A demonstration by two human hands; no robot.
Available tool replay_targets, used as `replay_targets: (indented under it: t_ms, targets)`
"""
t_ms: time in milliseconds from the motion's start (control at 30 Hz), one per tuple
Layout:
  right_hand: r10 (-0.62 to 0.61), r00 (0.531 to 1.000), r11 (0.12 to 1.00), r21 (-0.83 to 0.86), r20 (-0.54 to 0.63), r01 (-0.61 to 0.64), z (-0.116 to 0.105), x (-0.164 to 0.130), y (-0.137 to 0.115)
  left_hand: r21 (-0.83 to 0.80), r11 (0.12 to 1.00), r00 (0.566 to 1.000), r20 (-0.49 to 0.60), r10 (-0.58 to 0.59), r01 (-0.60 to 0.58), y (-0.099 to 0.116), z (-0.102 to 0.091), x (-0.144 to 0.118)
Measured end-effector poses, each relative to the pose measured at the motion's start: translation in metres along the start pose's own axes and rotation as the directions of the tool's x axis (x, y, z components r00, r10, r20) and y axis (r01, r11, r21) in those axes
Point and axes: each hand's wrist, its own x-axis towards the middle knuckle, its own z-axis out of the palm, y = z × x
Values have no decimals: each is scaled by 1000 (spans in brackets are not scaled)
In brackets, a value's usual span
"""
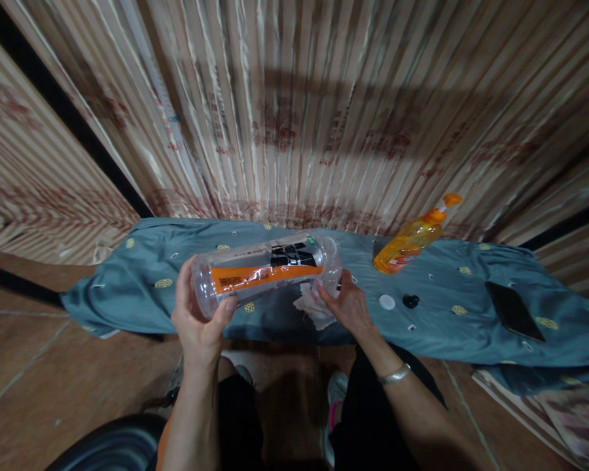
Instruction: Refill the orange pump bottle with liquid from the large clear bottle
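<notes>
I hold a clear plastic bottle [265,268] with an orange and black label on its side, level above a low bench. My left hand [199,320] grips its base end, fingers wrapped round it. My right hand [346,304] is at the bottle's neck end and pinches a crumpled white cloth [314,309] against it. The bottle's mouth is hidden behind my right hand and the cloth.
The bench wears a blue-grey patterned cover [142,281]. On it stand an orange pump bottle [412,239], a white cap [387,301], a small black cap [411,301] and a black phone [514,311]. Striped curtains [294,118] hang behind. Brown tiled floor [39,386] lies in front.
</notes>
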Motion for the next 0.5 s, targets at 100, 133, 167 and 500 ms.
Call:
replay_targets:
  t_ms: [100, 133, 167, 500]
  targets:
    - [-2, 1000, 1000, 6, 0, 2, 1, 0, 1, -3, 1000, 1000, 4, 6, -6, -1, -1, 0]
    - [0, 1000, 1000, 8, 2, 0, 1, 0, 1, -14, 1000, 1000, 2, 10, -10, -2, -1, 1]
    - [2, 1000, 1000, 10, 5, -2, 1, 0, 1, -23, 1000, 1000, 3, 18, -18, -3, -1, 1]
    - [12, 1000, 999, -42, 24, -11, -1, 0, -1, -53, 999, 1000, -21, 10, -11, 2, 1, 2]
